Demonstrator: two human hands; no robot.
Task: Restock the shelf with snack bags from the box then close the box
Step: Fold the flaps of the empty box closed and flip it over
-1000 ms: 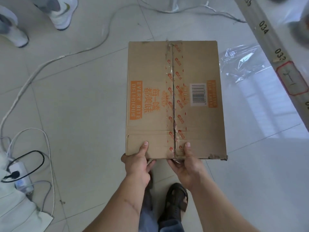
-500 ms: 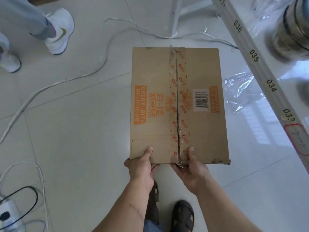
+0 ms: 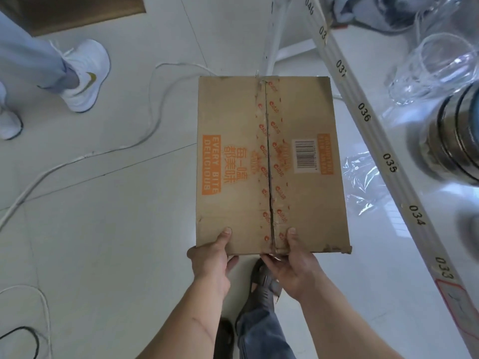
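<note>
While both flaps lay flat, the box (image 3: 272, 164) hung over the floor (image 3: 103, 229), shelf (image 3: 388, 161) at 3 o'clock; left hand (image 3: 211, 257) and right hand (image 3: 290, 263) each clasped its 6 o'clock edge.

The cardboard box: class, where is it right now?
In the head view the cardboard box sits centre frame, both hands gripping its near edge, left hand and right hand, beside the numbered shelf edge on its right.

This looks like a shop or stockroom. Along the right runs a white shelf edge (image 3: 388, 161) bearing numbered labels such as 034, 035 and 036, with glassware (image 3: 435, 68) and a steel container (image 3: 456, 141) standing on it. The tiled floor (image 3: 103, 229) carries loose cables (image 3: 153, 99) and crumpled plastic wrap (image 3: 363, 182).
</note>
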